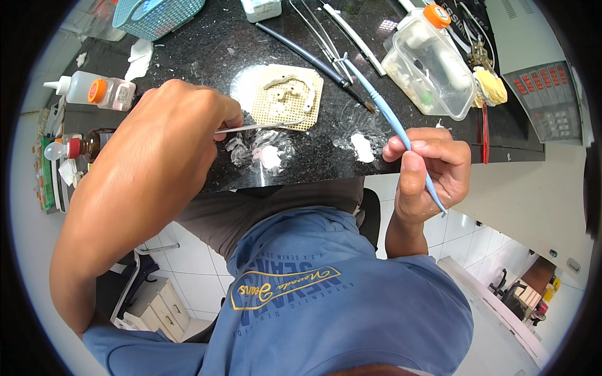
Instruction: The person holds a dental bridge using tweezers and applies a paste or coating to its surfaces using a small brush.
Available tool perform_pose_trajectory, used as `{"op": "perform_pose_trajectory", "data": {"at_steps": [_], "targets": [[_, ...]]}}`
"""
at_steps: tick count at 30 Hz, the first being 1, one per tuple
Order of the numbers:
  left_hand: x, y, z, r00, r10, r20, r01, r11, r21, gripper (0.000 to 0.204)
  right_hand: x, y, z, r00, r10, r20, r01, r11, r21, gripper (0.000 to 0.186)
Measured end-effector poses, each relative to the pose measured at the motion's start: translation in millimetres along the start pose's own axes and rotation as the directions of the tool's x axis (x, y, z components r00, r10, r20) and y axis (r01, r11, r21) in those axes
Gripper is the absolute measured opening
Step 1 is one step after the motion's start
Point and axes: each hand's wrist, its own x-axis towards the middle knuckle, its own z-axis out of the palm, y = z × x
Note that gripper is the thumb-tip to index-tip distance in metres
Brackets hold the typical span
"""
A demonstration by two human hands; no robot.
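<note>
My left hand (pixel 185 119) grips a thin metal tool (pixel 260 127) whose tip reaches the lower edge of a small cream perforated tray (pixel 313 103) with pale tooth-like pieces on it, lying on the black stone counter (pixel 207 50). Held up at the counter's front edge, my right hand (pixel 433 169) pinches a long light-blue brush handle (pixel 389 116) that points up and left over the tray. White paste smears (pixel 269 155) lie just in front of the tray.
A clear plastic box with an orange cap (pixel 433 62) stands at the right. Small bottles (pixel 94 91) and a brown bottle (pixel 88 147) lie at the left. A teal basket (pixel 157 15), long metal tools (pixel 326 37) and a grey keypad device (pixel 542 94) sit farther back.
</note>
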Motion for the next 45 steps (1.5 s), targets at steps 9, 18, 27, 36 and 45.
{"op": "perform_pose_trajectory", "data": {"at_steps": [9,18,27,36,45], "targets": [[-40.6,24.7,-32.2,0.962,-0.234,0.137,0.235,0.972,0.011,0.021,9.8,-7.7,-1.9,0.986,-0.068,0.150,0.075,0.997,-0.036,0.015],[-69.5,24.3,109.6,0.977,0.171,0.129,-0.037,0.726,-0.687,0.036,10.0,-7.1,-21.8,0.954,-0.022,0.299,0.043,0.997,-0.064,0.020],[-56.9,-4.0,264.5,0.820,-0.555,0.142,0.539,0.663,-0.520,0.022,8.4,3.2,-20.4,0.933,-0.072,0.352,0.126,0.983,-0.134,0.018],[-66.5,-30.3,353.6,0.762,-0.609,-0.219,0.487,0.763,-0.426,0.022,9.5,1.5,-18.5,0.919,-0.036,0.393,0.111,0.979,-0.169,0.019],[-69.8,-30.8,360.4,0.781,-0.619,-0.081,0.527,0.724,-0.445,0.023,10.3,2.8,-20.4,0.921,-0.041,0.387,0.112,0.980,-0.162,0.019]]}}
